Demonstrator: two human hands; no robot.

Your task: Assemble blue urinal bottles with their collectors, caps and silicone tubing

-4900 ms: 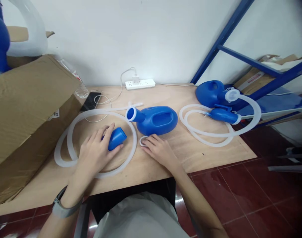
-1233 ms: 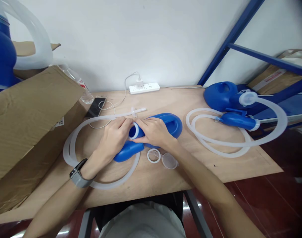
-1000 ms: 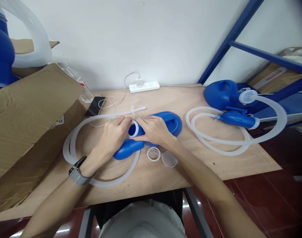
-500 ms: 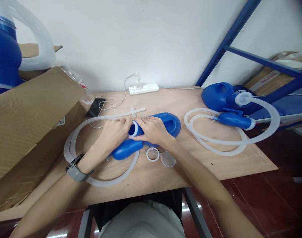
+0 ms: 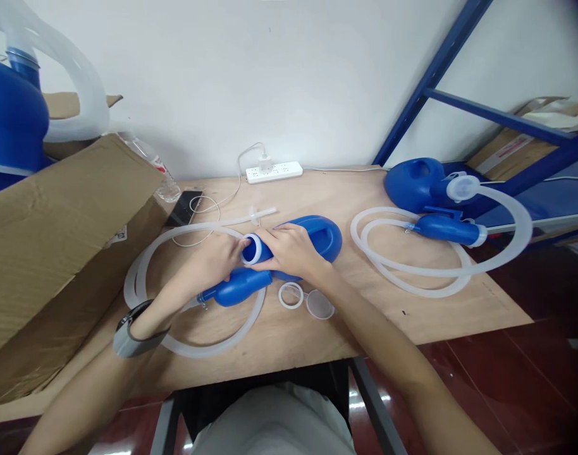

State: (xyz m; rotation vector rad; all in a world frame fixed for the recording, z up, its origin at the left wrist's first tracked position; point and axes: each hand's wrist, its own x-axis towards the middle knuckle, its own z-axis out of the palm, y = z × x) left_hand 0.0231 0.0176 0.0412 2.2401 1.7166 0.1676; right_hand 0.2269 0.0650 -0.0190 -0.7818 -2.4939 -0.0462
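Note:
A blue plastic urinal bottle (image 5: 327, 235) lies on its side on the wooden table, its mouth facing left. My right hand (image 5: 291, 249) is wrapped round its neck. Around the mouth sits a white sealing ring (image 5: 252, 249), and my left hand (image 5: 221, 256) pinches the ring's left edge, its fingertips partly hidden. Just in front of the neck lies a small blue funnel piece (image 5: 239, 287), joined to a clear hose (image 5: 201, 349) coiled on the table. Nearer to me is a white cap ring (image 5: 290, 296) with a round translucent lid (image 5: 320, 304) attached.
A second blue bottle (image 5: 405, 183) with its hose stands at the right. An open cardboard box (image 5: 66, 246) fills the left side. Behind my hands are a power strip (image 5: 274, 172), a phone (image 5: 184, 208) and a plastic bottle (image 5: 166, 186). A blue rack (image 5: 426, 88) rises at right.
My left hand has shifted down and left at the mouth, turning its wrist, so more of the white ring shows. My right hand keeps its hold on the neck.

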